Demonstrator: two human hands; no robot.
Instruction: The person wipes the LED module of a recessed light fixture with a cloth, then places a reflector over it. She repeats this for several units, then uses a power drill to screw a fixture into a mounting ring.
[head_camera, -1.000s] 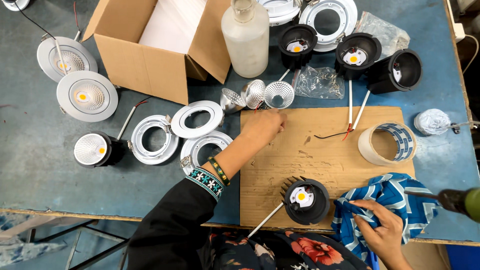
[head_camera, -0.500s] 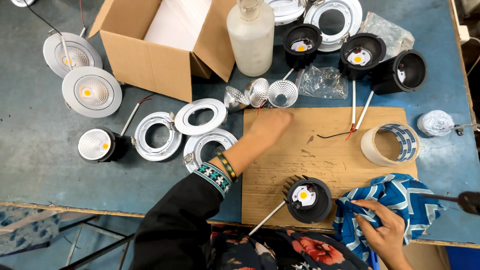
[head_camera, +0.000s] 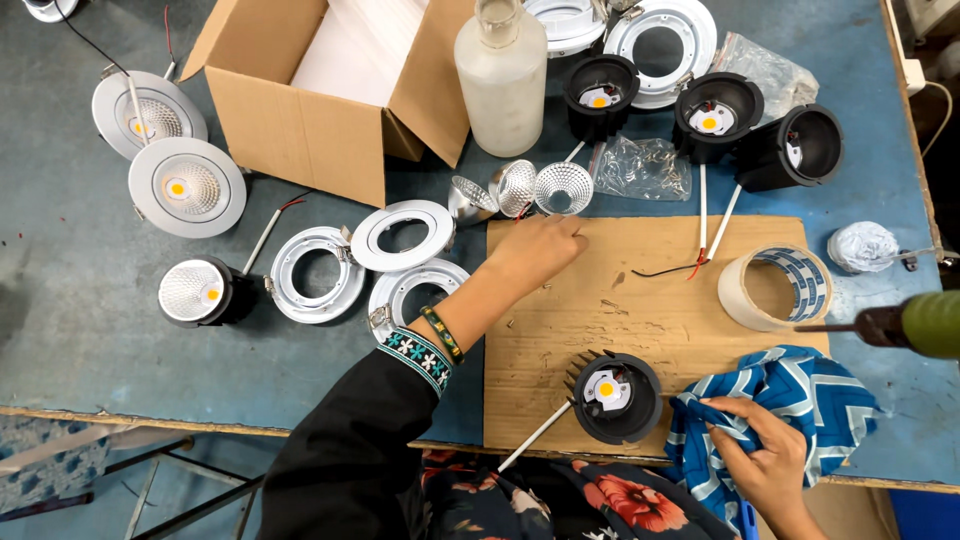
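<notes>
Brown cardboard sheet (head_camera: 660, 320) lies on the blue table (head_camera: 80, 330). At its six o'clock edge stands a black lamp housing (head_camera: 618, 398). The right hand (head_camera: 765, 462) clutches a blue patterned cloth (head_camera: 790, 395). The left hand (head_camera: 535, 255), fingers curled, reaches a silver reflector cup (head_camera: 563, 187) at twelve o'clock; whether it grips it cannot be told.

Blue-and-white zigzag cloth (head_camera: 790, 400) (chevron stripes), blue table (head_camera: 100, 330), brown cardboard sheet (head_camera: 640, 310)
</notes>
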